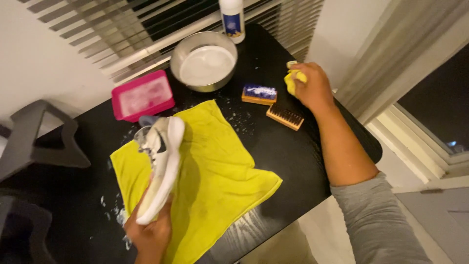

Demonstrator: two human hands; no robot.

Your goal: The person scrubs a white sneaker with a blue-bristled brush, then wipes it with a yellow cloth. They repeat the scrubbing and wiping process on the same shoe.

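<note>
shoe (161, 166): lower left of frame, white sole turned up and outward, tilted over the big yellow towel (220, 176) so drips land on cloth.
left hand (149, 234): wrapped round the shoe's heel end, propping it off the counter (283, 146).
right hand (312, 88): upper right, closed on a small yellow cloth (293, 80).
brushes (271, 105): two, just left of that hand.
metal bowl (205, 61): top centre, milky liquid, white bottle (232, 17) behind.
pink tub (142, 95): left of bowl.
</note>
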